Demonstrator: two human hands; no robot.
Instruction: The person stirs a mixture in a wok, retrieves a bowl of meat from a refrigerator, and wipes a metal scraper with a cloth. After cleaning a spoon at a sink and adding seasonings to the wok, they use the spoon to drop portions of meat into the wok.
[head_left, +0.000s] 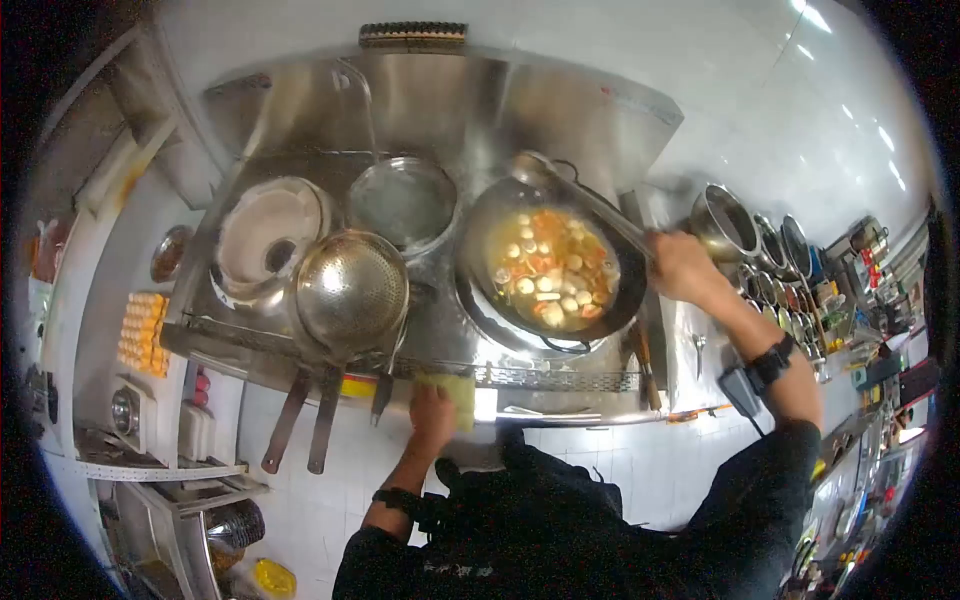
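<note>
Ladle [600, 209] over the far rim of the wok [628, 300], likely stiff and bowl-heavy, is best held by the handle end your right hand [685, 268] encircles, while your left hand [432, 411] touches a yellow cloth [461, 400], grip unclear.

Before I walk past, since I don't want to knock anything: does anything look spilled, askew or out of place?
No clear spill or damage shows. Two long handles by the strainer jut past the stove front, where they might get bumped.

Two hands [685, 267], one wok [628, 300], one ladle [592, 204], one yellow cloth [461, 402], two wristbands [772, 363], two broad handles [322, 420].
</note>
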